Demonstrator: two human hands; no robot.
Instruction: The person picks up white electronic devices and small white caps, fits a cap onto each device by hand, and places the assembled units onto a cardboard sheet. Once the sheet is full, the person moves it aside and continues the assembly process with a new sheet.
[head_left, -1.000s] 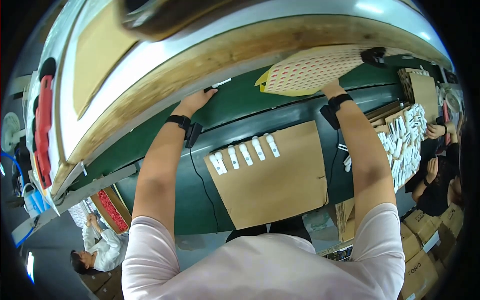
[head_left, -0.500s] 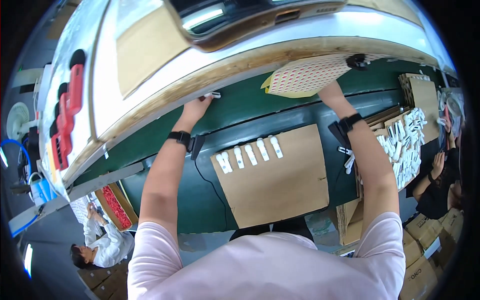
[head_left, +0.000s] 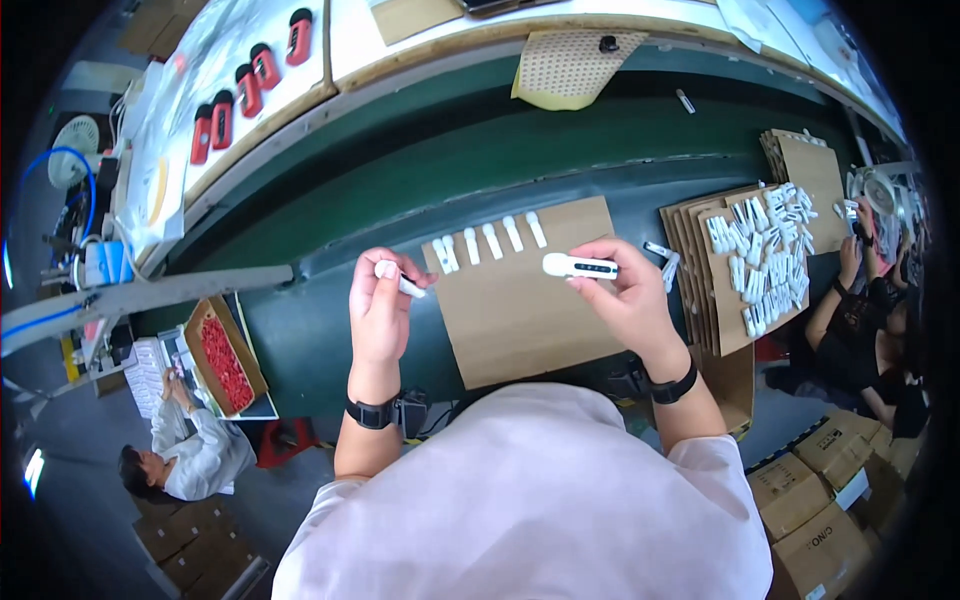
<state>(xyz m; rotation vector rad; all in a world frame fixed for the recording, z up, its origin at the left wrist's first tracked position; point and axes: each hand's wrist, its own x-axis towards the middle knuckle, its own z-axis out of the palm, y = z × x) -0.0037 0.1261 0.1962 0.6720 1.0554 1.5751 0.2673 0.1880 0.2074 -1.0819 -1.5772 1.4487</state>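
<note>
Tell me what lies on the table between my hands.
The head view shows a cardboard sheet between your left hand and right hand, bearing a row of white round-headed devices along its far edge.

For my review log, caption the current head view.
Left grip and right grip each hold a white round-headed device near a cardboard sheet bearing six more.

**White Shelf, Black Rim**

Glare whitens the shelf (head_left: 350,40) ahead of me; the green surface (head_left: 400,170) beneath lies in shadow. 1 light strip (head_left: 34,472) burns lower left. Edges bow toward the black rim. My right hand (head_left: 635,297) is clearly lit.
</note>
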